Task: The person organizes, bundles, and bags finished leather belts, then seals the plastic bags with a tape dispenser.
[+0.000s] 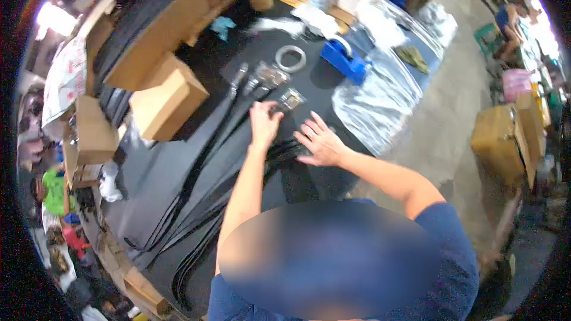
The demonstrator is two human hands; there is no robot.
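Observation:
Black belts (196, 178) with metal buckles lie in long bundles across the dark table. At the top end of the nearest bundle is a cluster of shiny buckles (291, 100). My left hand (264, 123) is closed at the belt ends just left of these buckles, thumb and fingers bent around dark strap. Lower and to the right, my right hand (321, 142) lies palm down with fingers spread, over the right edge of the belt bundle (282, 153). More buckles (270, 75) sit beyond my left hand.
A roll of tape (290, 58) and a blue tape dispenser (345, 59) stand beyond the hands. Clear plastic bags (380, 107) cover the right side. A cardboard box (168, 98) is at the left. A person (508, 30) sits far off at the right.

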